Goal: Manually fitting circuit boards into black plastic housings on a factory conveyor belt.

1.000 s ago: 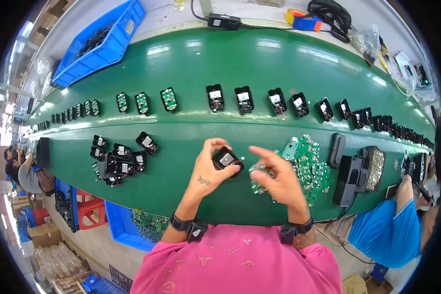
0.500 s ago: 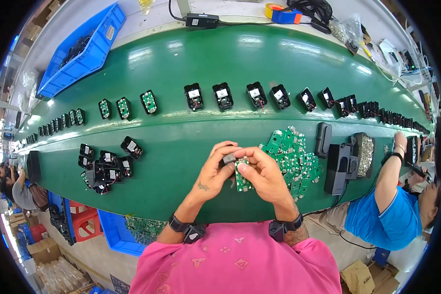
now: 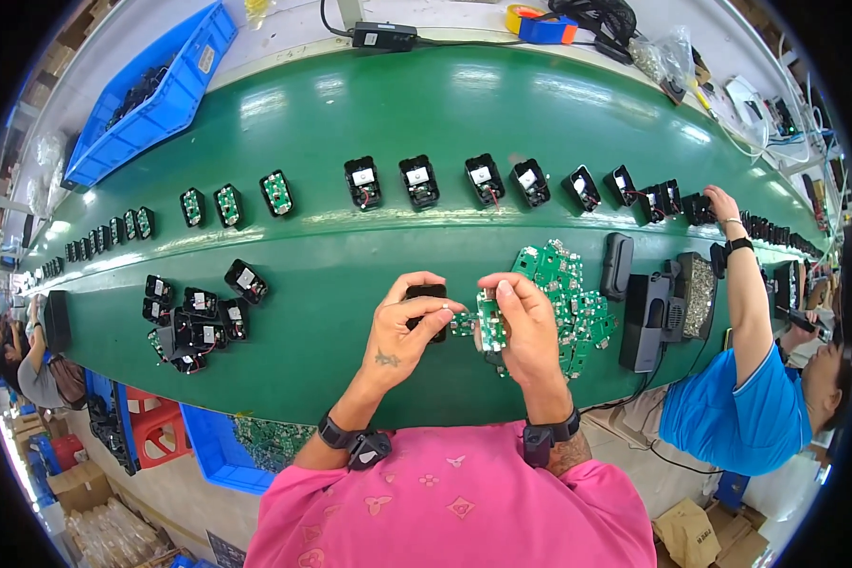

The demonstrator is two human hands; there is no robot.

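My left hand (image 3: pixel 395 333) is closed around a small black plastic housing (image 3: pixel 428 294), partly hidden by the fingers. Its thumb and index finger pinch close to the edge of a small green piece (image 3: pixel 462 325); whether they grip it is too small to tell. Between the thumb and fingers of my right hand (image 3: pixel 532 329) a green circuit board (image 3: pixel 491 320) is held tilted, just right of the housing. Beyond that hand lies a pile of loose green circuit boards (image 3: pixel 566 301) on the green table (image 3: pixel 350 379).
Black housings (image 3: pixel 417 182) stand in a row across the table; those at left contain green boards (image 3: pixel 276 193). Several more housings (image 3: pixel 202 331) cluster at left. A grey-black device (image 3: pixel 645 322) and a tray of small metal parts (image 3: pixel 697 295) sit at right, near a co-worker's arm (image 3: pixel 746 284).
My hands have moved apart; the board has turned in my right hand and the black housing now shows in my left. The co-worker's hand has reached to the housing row.
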